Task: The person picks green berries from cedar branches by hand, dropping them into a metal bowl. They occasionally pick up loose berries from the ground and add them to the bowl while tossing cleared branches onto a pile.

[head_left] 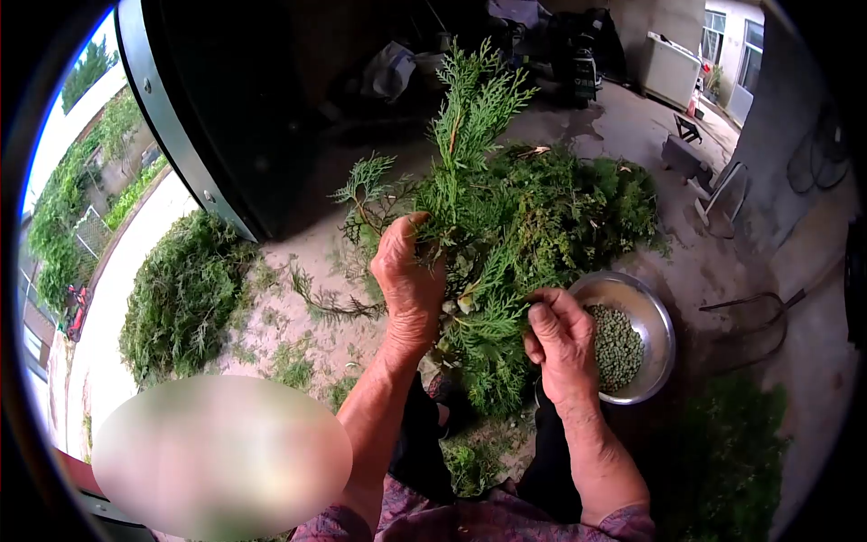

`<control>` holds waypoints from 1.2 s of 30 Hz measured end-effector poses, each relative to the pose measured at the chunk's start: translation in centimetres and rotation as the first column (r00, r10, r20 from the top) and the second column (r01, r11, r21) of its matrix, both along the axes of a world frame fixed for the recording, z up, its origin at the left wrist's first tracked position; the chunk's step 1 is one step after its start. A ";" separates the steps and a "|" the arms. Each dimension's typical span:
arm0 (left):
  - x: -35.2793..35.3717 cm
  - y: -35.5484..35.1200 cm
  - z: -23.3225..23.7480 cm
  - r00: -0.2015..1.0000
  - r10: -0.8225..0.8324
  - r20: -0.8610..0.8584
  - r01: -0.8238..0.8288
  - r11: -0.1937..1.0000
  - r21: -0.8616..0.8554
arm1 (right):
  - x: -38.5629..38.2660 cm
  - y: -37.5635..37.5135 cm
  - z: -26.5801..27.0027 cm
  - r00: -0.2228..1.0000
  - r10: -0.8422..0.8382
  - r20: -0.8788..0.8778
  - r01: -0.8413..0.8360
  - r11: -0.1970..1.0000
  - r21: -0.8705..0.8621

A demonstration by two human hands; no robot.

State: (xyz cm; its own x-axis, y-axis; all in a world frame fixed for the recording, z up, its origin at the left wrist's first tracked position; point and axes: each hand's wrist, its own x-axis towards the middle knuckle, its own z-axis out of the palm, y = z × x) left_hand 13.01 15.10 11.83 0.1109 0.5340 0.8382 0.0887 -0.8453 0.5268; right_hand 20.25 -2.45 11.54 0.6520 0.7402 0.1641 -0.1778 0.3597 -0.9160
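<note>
My left hand (408,275) is closed around the stem of a leafy evergreen branch (465,149), whose flat green sprays rise above the fist and hang down to the right. A few pale round cones (466,304) show among the lower sprays. Beside these sprays, my right hand (564,343) has its thumb and fingers pinched together; what is between them is hidden. Just right of that hand stands a shiny metal bowl (666,330) on the ground, partly filled with small round green cones (619,352).
Behind the held branch lies a large heap of cut branches (587,212). Another heap (176,298) is at the left by a dark metal door (172,126). A pitchfork (768,316) lies at the right. Dark bags (587,54) stand at the back.
</note>
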 end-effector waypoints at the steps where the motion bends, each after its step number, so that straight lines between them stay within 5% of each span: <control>1: 0.5 -0.7 -0.1 0.999 -0.032 -0.044 0.030 0.999 -0.041 | 0.3 0.7 -0.8 0.976 -0.061 0.208 0.076 0.995 -0.064; 2: 1.4 -0.2 -1.9 0.998 -0.060 -0.031 0.056 0.992 -0.113 | 0.6 1.1 -1.1 0.918 -0.049 0.393 0.110 0.985 -0.134; 4: 2.6 -0.3 -4.7 0.920 -0.280 0.273 0.365 0.866 -0.342 | 0.9 2.1 -1.8 0.672 -0.140 0.727 0.292 0.953 -0.087; 5: 3.0 -0.7 -5.5 0.923 -0.292 0.252 0.373 0.841 -0.391 | 1.3 2.6 -2.5 0.605 -0.158 0.780 0.363 0.927 -0.093; 8: 4.1 -1.0 -7.3 0.896 -0.326 0.301 0.442 0.721 -0.534 | 3.9 2.2 -3.2 0.896 0.054 0.440 0.069 0.963 -0.260; 10: 4.4 -0.3 -8.1 0.976 -0.220 0.005 0.195 0.854 -0.482 | 5.6 1.9 -4.7 0.902 0.019 0.431 0.124 0.945 -0.303; 12: 4.8 0.6 -11.3 0.914 -0.350 0.205 0.396 0.654 -0.644 | 7.0 2.0 -3.3 0.905 -0.239 0.353 0.333 0.914 -0.234; 14: 4.5 0.5 -13.3 0.739 -0.435 0.514 0.664 0.343 -0.664 | 9.6 2.6 -4.3 0.812 -0.360 0.460 0.463 0.877 -0.131; 15: 4.4 0.5 -14.4 0.607 -0.409 0.681 0.783 0.162 -0.601 | 10.9 3.2 -5.4 0.824 -0.322 0.467 0.404 0.911 -0.084; 17: 4.4 0.1 -15.1 0.582 -0.395 0.711 0.778 0.013 -0.629 | 11.7 3.3 -6.6 0.833 -0.105 0.543 0.281 0.926 -0.253; 19: 5.2 -0.2 -14.3 0.657 -0.340 0.673 0.708 -0.026 -0.705 | 11.7 3.9 -8.4 0.685 -0.084 0.723 0.309 0.933 -0.184; 20: 5.7 -0.4 -13.8 0.691 -0.313 0.651 0.673 -0.050 -0.738 | 11.2 3.9 -8.2 0.794 -0.038 0.607 0.259 0.924 -0.280; 22: 6.1 -0.1 -15.0 0.691 -0.405 0.599 0.655 -0.001 -0.756 | 10.4 4.2 -8.7 0.744 -0.033 0.667 0.276 0.924 -0.262; 23: 6.5 -0.5 -13.8 0.771 -0.506 0.387 0.532 0.178 -0.828 | 9.9 4.3 -8.9 0.777 -0.017 0.630 0.253 0.924 -0.287; 26: 7.0 -1.4 -11.7 0.782 -0.542 0.308 0.495 0.239 -0.836 | 9.9 5.1 -10.5 0.716 -0.166 0.678 0.359 0.921 -0.153; 28: 7.4 -1.6 -11.9 0.778 -0.552 0.299 0.477 0.210 -0.854 | 10.2 5.0 -10.4 0.780 -0.122 0.614 0.333 0.911 -0.242; 30: 7.6 -2.2 -11.1 0.807 -0.556 0.201 0.439 0.335 -0.834 | 10.7 4.7 -10.7 0.798 -0.108 0.593 0.323 0.907 -0.271; 33: 7.1 -2.0 -10.6 0.741 -0.612 0.275 0.514 0.255 -0.819 | 11.3 4.7 -11.3 0.772 -0.134 0.621 0.319 0.927 -0.196; 36: 7.6 -1.4 -11.0 0.716 -0.697 0.037 0.390 0.356 -0.849 | 11.2 4.7 -10.3 0.697 -0.138 0.704 0.362 0.915 -0.179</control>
